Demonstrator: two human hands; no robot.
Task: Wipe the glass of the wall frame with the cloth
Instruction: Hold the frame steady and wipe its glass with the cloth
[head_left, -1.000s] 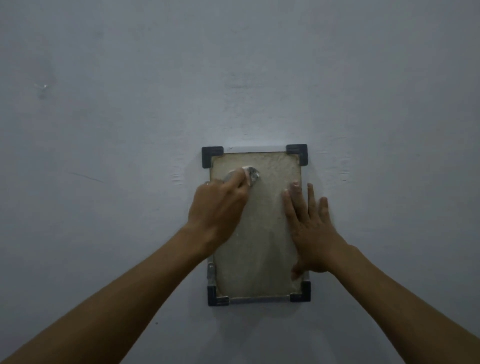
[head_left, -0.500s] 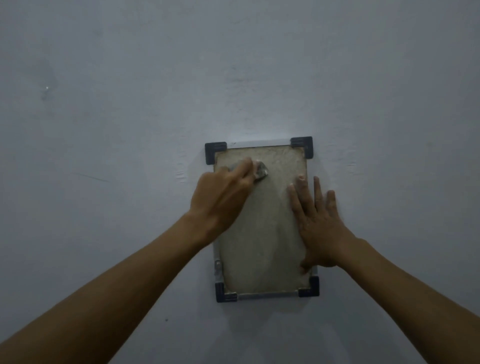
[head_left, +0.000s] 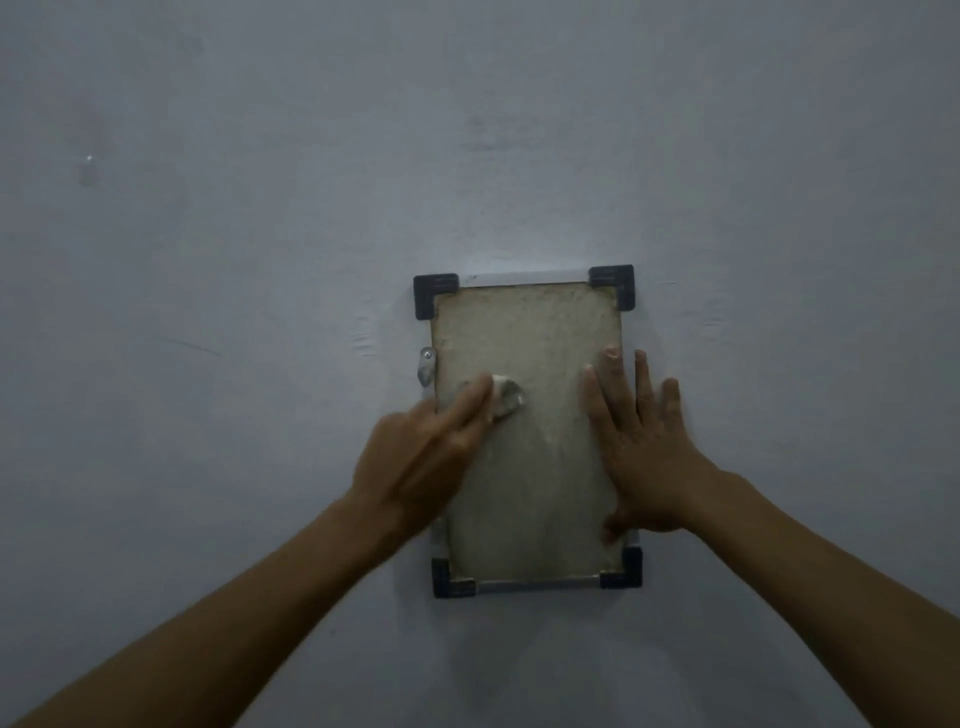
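A small upright wall frame (head_left: 613, 283) with dark corner caps and a thin silver edge hangs on the wall; its glass (head_left: 530, 332) looks dull and beige. My left hand (head_left: 421, 457) presses a small bunched whitish cloth (head_left: 506, 397) against the left middle of the glass, fingers closed over it. Flat against the frame's right side lies my right hand (head_left: 644, 447), fingers spread, some on the glass and some on the wall, thumb near the lower right corner.
The frame hangs on a plain pale grey wall (head_left: 260, 260). A small metal bracket (head_left: 427, 366) sticks out at the frame's left edge. A tiny bright speck (head_left: 89, 158) marks the wall far to the upper left.
My left hand and the cloth have slid down the glass from near the top left to the left middle, uncovering the bracket. My right hand stays flat on the right side.
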